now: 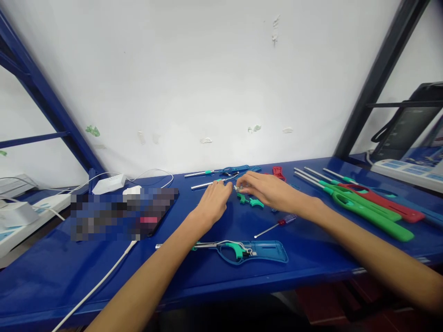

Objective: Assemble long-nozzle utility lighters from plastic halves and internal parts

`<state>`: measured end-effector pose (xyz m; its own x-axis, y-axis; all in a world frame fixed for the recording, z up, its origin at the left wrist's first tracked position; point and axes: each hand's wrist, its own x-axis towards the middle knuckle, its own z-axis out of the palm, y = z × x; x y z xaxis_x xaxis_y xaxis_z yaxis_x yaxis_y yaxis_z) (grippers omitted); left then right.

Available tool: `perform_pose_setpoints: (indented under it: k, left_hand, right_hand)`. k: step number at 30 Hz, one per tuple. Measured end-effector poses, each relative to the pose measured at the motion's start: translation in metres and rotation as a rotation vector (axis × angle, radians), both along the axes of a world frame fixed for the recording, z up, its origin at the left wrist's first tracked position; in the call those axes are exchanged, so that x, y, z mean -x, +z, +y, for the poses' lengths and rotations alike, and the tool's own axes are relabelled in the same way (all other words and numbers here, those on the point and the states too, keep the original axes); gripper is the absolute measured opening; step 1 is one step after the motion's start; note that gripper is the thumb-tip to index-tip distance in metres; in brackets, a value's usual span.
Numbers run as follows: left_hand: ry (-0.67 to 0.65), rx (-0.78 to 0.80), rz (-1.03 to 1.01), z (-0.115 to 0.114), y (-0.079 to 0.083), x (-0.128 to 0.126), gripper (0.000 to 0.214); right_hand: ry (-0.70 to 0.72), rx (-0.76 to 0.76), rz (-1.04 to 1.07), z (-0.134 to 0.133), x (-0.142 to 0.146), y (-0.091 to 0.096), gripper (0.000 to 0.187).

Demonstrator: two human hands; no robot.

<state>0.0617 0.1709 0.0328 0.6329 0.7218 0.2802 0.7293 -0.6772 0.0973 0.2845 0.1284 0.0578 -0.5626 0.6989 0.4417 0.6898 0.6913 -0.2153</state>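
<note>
My left hand point(215, 200) is closed, its fingertips near a metal lighter tube point(200, 186); what they grip is hidden. Facing it, my right hand point(261, 188) pinches a small whitish part point(237, 188), too small to name. Just below lie green plastic trigger pieces point(249, 199). A screwdriver point(284, 221) with a red and purple handle lies nearer the front. Closer still is an opened blue gas lighter point(254, 251), its green trigger and wires exposed; my left forearm crosses its metal tube.
Several long lighters, including a green one point(374, 216) and a red one point(387, 206), lie at the right. Opened blue lighter parts point(238, 169) and a red piece point(278, 173) lie along the wall. A phone point(162, 210) and white cable point(104, 279) are at left on the blue table point(138, 281).
</note>
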Motion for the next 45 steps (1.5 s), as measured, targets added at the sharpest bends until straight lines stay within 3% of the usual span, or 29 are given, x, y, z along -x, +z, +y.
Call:
perform_pose_setpoints:
  k: [6,11,18,26,34,45]
  left_hand:
    - [0.016,0.082,-0.336,-0.003,0.026,0.007,0.017]
    - [-0.030,0.179,-0.699,-0.032,0.044,0.021,0.016]
    - [-0.020,0.268,-0.974,-0.078,0.035,0.039,0.027]
    - [0.041,0.562,-1.368,-0.080,0.034,0.036,0.033]
    - [0.018,0.743,-1.440,-0.085,0.027,0.022,0.041]
    - [0.014,0.825,-1.429,-0.088,0.028,0.018,0.044]
  right_hand:
    - [-0.001,-0.038,0.011,-0.004,0.002,0.003,0.032]
    - [0.051,-0.124,0.006,-0.010,0.009,0.002,0.035]
    - [0.123,-0.308,0.027,-0.020,0.026,-0.008,0.032]
    - [0.129,-0.427,0.097,-0.029,0.035,-0.014,0.019]
    - [0.108,-0.464,0.143,-0.034,0.039,-0.017,0.013]
    - [0.135,-0.514,0.171,-0.035,0.038,-0.012,0.007]
